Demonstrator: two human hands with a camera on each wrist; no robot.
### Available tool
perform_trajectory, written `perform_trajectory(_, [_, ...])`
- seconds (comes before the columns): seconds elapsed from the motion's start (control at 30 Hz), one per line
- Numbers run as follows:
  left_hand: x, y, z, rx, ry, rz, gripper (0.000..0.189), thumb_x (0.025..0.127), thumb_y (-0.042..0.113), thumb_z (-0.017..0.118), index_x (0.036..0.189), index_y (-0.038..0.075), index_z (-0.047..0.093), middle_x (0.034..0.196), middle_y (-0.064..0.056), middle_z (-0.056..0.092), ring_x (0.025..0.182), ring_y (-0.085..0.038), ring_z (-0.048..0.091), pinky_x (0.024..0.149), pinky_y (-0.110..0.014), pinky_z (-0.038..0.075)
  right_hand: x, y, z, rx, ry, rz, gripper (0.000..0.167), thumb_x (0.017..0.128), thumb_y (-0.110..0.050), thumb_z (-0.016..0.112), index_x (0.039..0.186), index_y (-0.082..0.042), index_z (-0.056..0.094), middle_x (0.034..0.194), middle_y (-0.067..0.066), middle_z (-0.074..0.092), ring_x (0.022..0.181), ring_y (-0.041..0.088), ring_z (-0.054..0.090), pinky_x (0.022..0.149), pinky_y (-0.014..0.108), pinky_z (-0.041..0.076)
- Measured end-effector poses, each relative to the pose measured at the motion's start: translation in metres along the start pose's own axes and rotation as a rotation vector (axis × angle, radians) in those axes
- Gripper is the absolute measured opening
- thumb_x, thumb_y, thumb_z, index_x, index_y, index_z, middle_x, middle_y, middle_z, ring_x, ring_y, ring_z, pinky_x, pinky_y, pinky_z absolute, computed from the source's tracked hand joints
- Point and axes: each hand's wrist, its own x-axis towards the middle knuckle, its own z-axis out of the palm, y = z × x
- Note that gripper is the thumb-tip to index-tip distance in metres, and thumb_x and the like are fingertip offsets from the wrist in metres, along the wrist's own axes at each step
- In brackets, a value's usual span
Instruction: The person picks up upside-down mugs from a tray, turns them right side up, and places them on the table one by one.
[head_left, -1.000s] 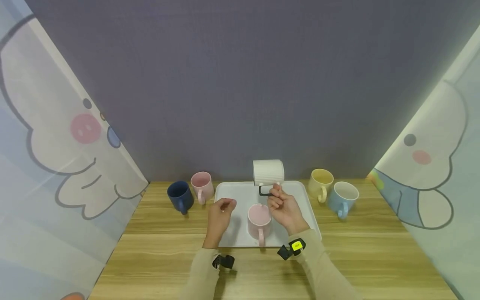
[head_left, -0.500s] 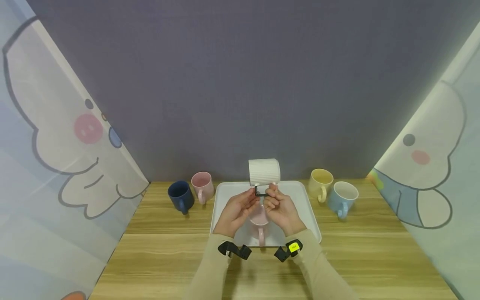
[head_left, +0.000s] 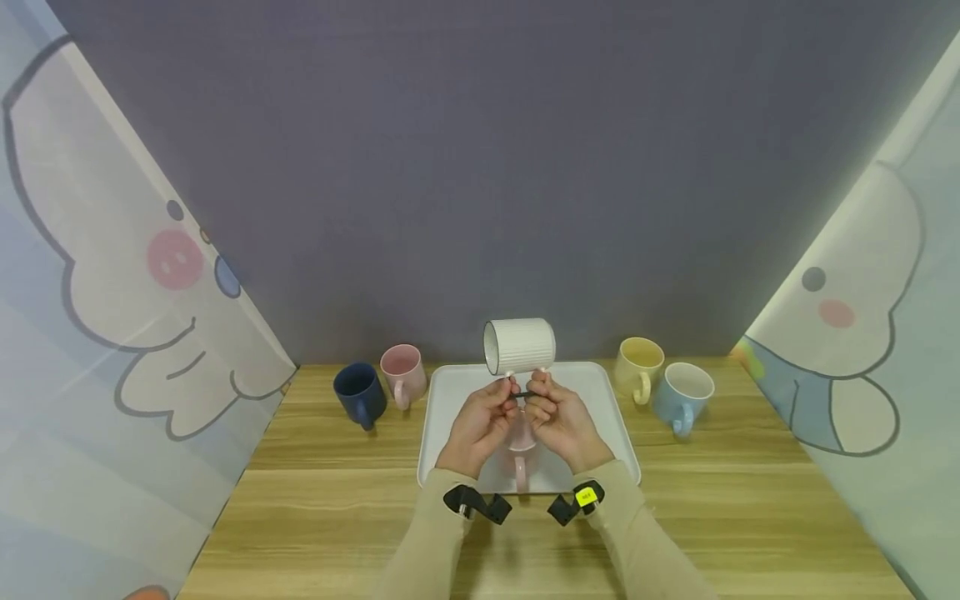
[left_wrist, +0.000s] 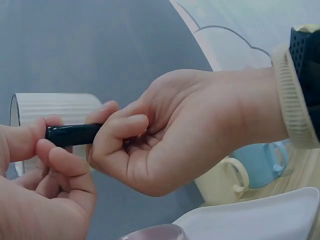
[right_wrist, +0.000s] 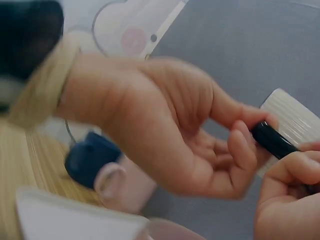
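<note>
A white ribbed mug [head_left: 522, 346] with a black handle [head_left: 522, 394] is held above the tray, tipped on its side with its mouth to the left. My left hand [head_left: 477, 432] pinches the handle's left end, near the mouth. At the other end, my right hand [head_left: 564, 423] pinches the handle between thumb and fingers. In the left wrist view, the dark handle [left_wrist: 73, 135] spans the gap between both hands' fingertips. A pink mug [head_left: 521, 472] stands on the white tray [head_left: 437, 425] below, partly hidden by my hands.
Left of the tray stand a dark blue mug [head_left: 358, 390] and another pink mug [head_left: 403, 375]. A yellow mug [head_left: 637, 367] and a light blue mug [head_left: 684, 396] stand to its right. A grey partition [head_left: 480, 183] rises behind the wooden table [head_left: 315, 517].
My left hand has come in from the left and taken hold of the handle. The white mug has shifted slightly left and turned so its mouth shows more. My right hand keeps its hold.
</note>
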Motion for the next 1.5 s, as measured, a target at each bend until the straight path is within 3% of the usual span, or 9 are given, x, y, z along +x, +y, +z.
perform_trajectory(0.1, [-0.003, 0.001, 0.002, 0.039, 0.027, 0.054, 0.023, 0.107, 0.006, 0.045, 0.094, 0.009, 0.064, 0.086, 0.002, 0.062, 0.068, -0.004, 0.043, 0.061, -0.016, 0.037, -0.001, -0.003, -0.001, -0.268, 0.076, -0.029, 0.031, 0.114, -0.021, 0.029, 0.105, -0.010, 0.057, 0.087, -0.005, 0.059, 0.058, 0.001, 0.034, 0.052, 0.013, 0.028])
perform_trajectory(0.2, [-0.007, 0.006, 0.001, 0.109, 0.074, 0.114, 0.024, 0.106, 0.004, 0.049, 0.090, 0.009, 0.065, 0.082, 0.002, 0.062, 0.066, -0.004, 0.041, 0.060, -0.017, 0.035, -0.003, -0.010, -0.007, -0.599, 0.244, -0.079, 0.024, 0.112, -0.018, 0.040, 0.110, -0.009, 0.062, 0.094, -0.005, 0.064, 0.064, 0.001, 0.044, 0.054, 0.013, 0.035])
perform_trajectory(0.3, [-0.013, 0.015, -0.005, 0.191, 0.120, 0.182, 0.023, 0.104, 0.003, 0.052, 0.087, 0.010, 0.066, 0.079, 0.003, 0.063, 0.064, -0.005, 0.040, 0.059, -0.018, 0.034, -0.009, -0.023, -0.022, -0.860, 0.420, -0.139, 0.019, 0.108, -0.015, 0.048, 0.115, -0.006, 0.063, 0.092, -0.004, 0.064, 0.066, 0.004, 0.049, 0.056, 0.015, 0.038])
perform_trajectory(0.4, [-0.020, 0.029, -0.017, 0.247, 0.165, 0.244, 0.024, 0.103, 0.002, 0.054, 0.086, 0.011, 0.067, 0.077, 0.004, 0.064, 0.063, -0.006, 0.040, 0.060, -0.019, 0.035, -0.019, -0.042, -0.042, -1.078, 0.522, -0.167, 0.023, 0.107, -0.011, 0.048, 0.123, 0.001, 0.059, 0.090, -0.003, 0.061, 0.066, 0.005, 0.049, 0.057, 0.017, 0.039])
perform_trajectory(0.57, [-0.038, 0.053, -0.036, 0.331, 0.267, 0.313, 0.028, 0.103, 0.002, 0.056, 0.081, 0.016, 0.068, 0.075, 0.006, 0.065, 0.063, -0.006, 0.043, 0.064, -0.021, 0.035, -0.037, -0.075, -0.074, -1.475, 0.570, -0.144, 0.032, 0.106, -0.012, 0.047, 0.127, 0.012, 0.054, 0.096, 0.013, 0.067, 0.073, 0.014, 0.057, 0.062, 0.022, 0.045])
perform_trajectory(0.73, [-0.059, 0.069, -0.054, 0.471, 0.434, 0.322, 0.018, 0.100, 0.007, 0.063, 0.083, 0.011, 0.065, 0.075, 0.006, 0.066, 0.073, -0.008, 0.054, 0.070, -0.025, 0.038, -0.052, -0.099, -0.106, -1.819, 0.563, -0.057, 0.035, 0.104, -0.016, 0.050, 0.119, 0.014, 0.058, 0.108, 0.029, 0.068, 0.095, 0.036, 0.066, 0.081, 0.044, 0.056])
perform_trajectory(0.83, [-0.072, 0.073, -0.064, 0.569, 0.506, 0.307, 0.013, 0.100, 0.010, 0.064, 0.088, 0.006, 0.062, 0.077, 0.006, 0.067, 0.076, -0.009, 0.056, 0.072, -0.026, 0.041, -0.057, -0.107, -0.120, -1.904, 0.541, 0.017, 0.036, 0.101, -0.017, 0.053, 0.116, 0.015, 0.059, 0.111, 0.033, 0.066, 0.101, 0.044, 0.065, 0.087, 0.055, 0.054])
perform_trajectory(0.97, [-0.087, 0.073, -0.076, 0.637, 0.544, 0.277, 0.012, 0.102, 0.009, 0.062, 0.093, 0.002, 0.061, 0.078, 0.005, 0.067, 0.076, -0.009, 0.056, 0.068, -0.024, 0.042, -0.062, -0.108, -0.130, -1.938, 0.536, 0.083, 0.032, 0.097, -0.017, 0.059, 0.112, 0.011, 0.061, 0.108, 0.029, 0.067, 0.097, 0.040, 0.065, 0.082, 0.050, 0.054])
perform_trajectory(1.5, [-0.109, 0.057, -0.121, 0.769, 0.651, 0.179, 0.025, 0.104, 0.012, 0.057, 0.110, -0.012, 0.062, 0.081, 0.006, 0.064, 0.077, -0.009, 0.054, 0.065, -0.024, 0.044, -0.063, -0.100, -0.134, -1.991, 0.512, 0.073, 0.022, 0.097, -0.015, 0.062, 0.098, 0.006, 0.064, 0.089, 0.016, 0.067, 0.080, 0.026, 0.061, 0.066, 0.035, 0.048])
